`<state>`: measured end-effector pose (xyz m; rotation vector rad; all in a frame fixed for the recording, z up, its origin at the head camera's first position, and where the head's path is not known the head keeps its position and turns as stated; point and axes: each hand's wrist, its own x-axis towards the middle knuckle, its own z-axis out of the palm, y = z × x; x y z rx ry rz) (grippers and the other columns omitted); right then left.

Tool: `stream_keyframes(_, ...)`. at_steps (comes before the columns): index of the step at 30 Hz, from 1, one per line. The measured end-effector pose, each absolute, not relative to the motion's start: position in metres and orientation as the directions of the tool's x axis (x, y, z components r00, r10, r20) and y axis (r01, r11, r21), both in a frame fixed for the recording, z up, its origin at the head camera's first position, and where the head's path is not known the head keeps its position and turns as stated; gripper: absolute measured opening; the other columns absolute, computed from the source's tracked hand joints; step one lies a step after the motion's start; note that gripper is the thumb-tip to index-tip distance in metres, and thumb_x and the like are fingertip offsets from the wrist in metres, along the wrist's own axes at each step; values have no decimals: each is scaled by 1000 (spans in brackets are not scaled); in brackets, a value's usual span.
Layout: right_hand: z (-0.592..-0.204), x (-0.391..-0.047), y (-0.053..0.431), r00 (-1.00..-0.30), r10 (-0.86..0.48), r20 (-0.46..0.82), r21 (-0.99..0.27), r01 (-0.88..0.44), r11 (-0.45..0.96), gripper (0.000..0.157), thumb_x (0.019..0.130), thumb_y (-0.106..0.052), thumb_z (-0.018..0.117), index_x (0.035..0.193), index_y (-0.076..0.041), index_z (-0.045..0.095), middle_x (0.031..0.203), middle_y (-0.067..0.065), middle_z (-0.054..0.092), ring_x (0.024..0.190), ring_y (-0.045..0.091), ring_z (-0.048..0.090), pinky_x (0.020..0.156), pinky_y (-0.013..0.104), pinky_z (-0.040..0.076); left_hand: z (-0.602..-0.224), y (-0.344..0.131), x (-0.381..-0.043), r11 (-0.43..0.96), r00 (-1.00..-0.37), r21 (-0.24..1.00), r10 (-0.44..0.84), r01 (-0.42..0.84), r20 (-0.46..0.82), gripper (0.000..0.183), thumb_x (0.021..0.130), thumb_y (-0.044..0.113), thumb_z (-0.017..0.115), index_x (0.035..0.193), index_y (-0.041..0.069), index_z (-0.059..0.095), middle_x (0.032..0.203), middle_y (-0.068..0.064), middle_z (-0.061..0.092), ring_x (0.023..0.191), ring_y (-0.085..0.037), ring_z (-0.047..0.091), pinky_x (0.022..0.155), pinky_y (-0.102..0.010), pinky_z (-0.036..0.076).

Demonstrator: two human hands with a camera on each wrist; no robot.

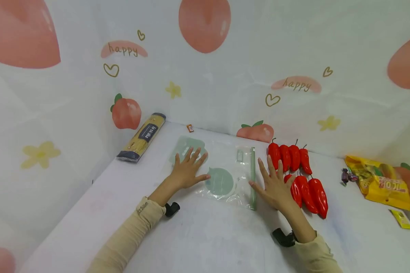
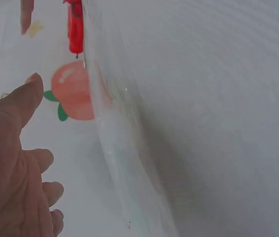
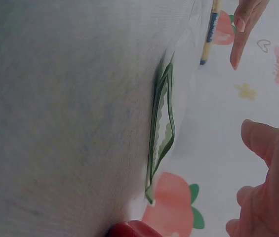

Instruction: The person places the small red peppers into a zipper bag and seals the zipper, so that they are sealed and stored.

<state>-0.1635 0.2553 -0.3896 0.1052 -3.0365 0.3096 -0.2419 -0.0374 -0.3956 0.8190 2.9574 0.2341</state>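
A clear zip bag [image 1: 222,182] with pale green print lies flat on the white table, its green zip edge [image 1: 253,178] to the right. My left hand [image 1: 188,172] is spread above the bag's left half, fingers apart and holding nothing. Just right of the zip edge, my right hand [image 1: 276,189] is likewise spread and holds nothing. It overlaps some of the red peppers [image 1: 319,197], which lie in two rows. In the right wrist view the bag's mouth [image 3: 171,131] gapes a little between its green lips.
A pack of noodles [image 1: 141,138] lies at the back left, with a small wrapped candy [image 1: 190,128] near the back edge. To the right are dark wrapped candies [image 1: 348,176], a yellow snack bag [image 1: 382,185] and a small yellow packet [image 1: 401,219]. Printed cloth walls stand behind.
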Motion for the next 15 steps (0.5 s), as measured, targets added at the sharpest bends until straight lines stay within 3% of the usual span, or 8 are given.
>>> stream_keyframes(12,-383,-164,265,-989,-49,139,-184,-75,980,85,84,-50,53,148,-24,2,156,8,-4,141,36,-8,103,71,-12,-392,-27,-242,823,-838,202,546,531,-23,77,89,60,39,148,25,5,155,-9,-1,142,-35,-7,105,-71,3)
stream_keyframes(15,-382,-163,267,-989,-46,140,-185,-72,980,84,85,-51,51,148,-25,2,156,6,-5,141,35,-10,104,69,-12,-389,-15,-238,802,-819,204,574,562,-4,76,89,59,40,148,25,7,155,-11,8,141,-38,1,104,-72,8)
